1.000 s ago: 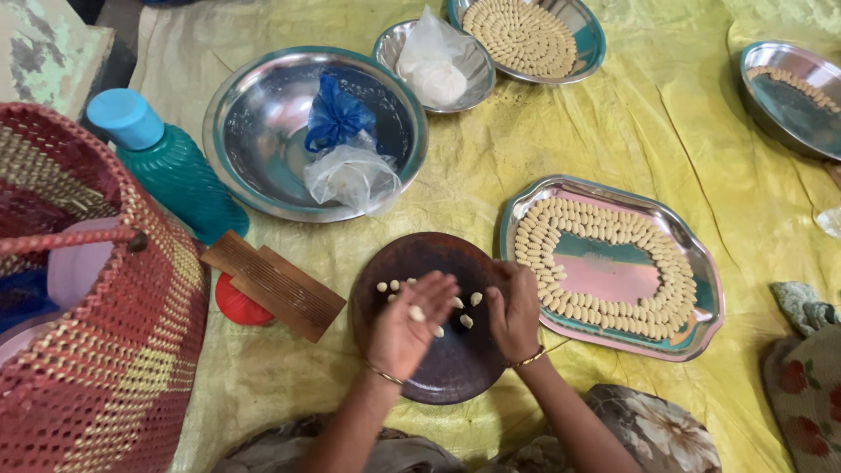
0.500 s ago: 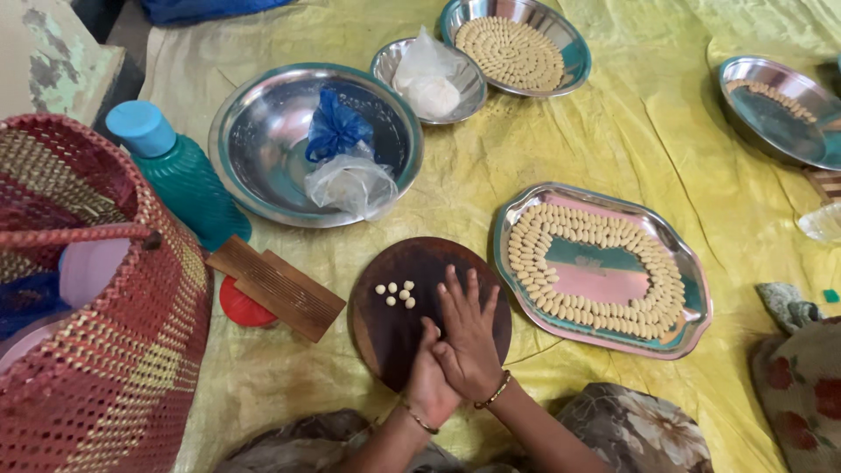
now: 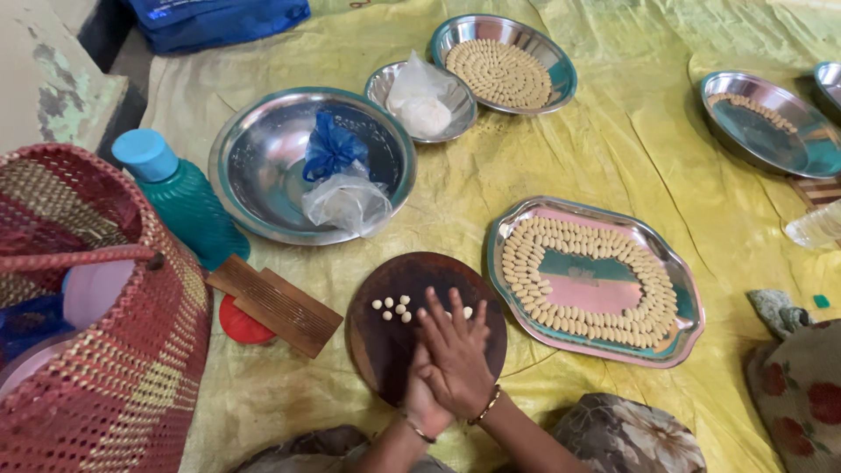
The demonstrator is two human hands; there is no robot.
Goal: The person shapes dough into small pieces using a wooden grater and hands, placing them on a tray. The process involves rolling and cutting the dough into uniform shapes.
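Just ahead of my fingertips, on the round dark wooden board point(image 3: 385, 337), lies a loose cluster of small pale dough pieces point(image 3: 393, 307), slightly to the left. My right hand point(image 3: 455, 359) lies flat over my left hand point(image 3: 422, 403), palms pressed together, fingers point(image 3: 438, 317) straight and splayed; whether anything sits between them I cannot tell. Right of the fingers is the oblong steel tray point(image 3: 679, 337) with pieces in rings; all rests on yellow floor cloth point(image 3: 613, 140).

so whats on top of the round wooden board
Small pale dough balls lie on the round wooden board. The right hand overlaps the left hand, hiding anything between the palms.
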